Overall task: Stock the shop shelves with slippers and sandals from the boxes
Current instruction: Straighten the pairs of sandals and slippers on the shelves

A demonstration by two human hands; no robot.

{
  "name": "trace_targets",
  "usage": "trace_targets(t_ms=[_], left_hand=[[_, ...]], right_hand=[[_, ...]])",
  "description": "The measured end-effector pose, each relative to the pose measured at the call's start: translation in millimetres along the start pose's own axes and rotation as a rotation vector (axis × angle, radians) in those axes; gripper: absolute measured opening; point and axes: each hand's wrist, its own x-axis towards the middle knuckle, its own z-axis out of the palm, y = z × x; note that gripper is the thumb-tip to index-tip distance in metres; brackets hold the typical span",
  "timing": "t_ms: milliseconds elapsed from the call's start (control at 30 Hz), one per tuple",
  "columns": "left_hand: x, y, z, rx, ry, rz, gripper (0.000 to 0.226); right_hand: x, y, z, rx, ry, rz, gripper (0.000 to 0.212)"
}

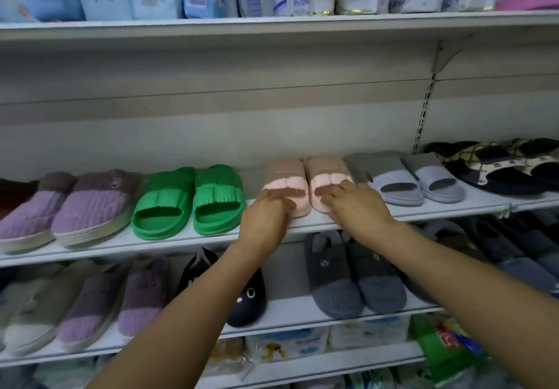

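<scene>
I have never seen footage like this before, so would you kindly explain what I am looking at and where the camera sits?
There is no machine here. A person wears one camera on the head, looking forward and down at two bare arms. The left hand and the right hand each rest on one of the pink slippers, which stand on the middle shelf. Beside them stand green slippers to the left and grey-blue slippers to the right. How firm each grip is I cannot tell.

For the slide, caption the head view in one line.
Both hands, left hand and right hand, set pink slides beside green slides.
</scene>
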Motion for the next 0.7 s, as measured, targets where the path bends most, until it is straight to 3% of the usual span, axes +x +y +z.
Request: trace_targets(t_ms=[400, 700], left_hand=[[6, 19, -4, 0.120, -0.044, -0.049, 0.031], [-49, 4, -18, 0.075, 0.044, -0.042, 0.038]], right_hand=[[-2, 7, -2, 0.128, -0.055, 0.020, 0.057], [-14, -9, -4, 0.094, 0.130, -0.059, 0.041]])
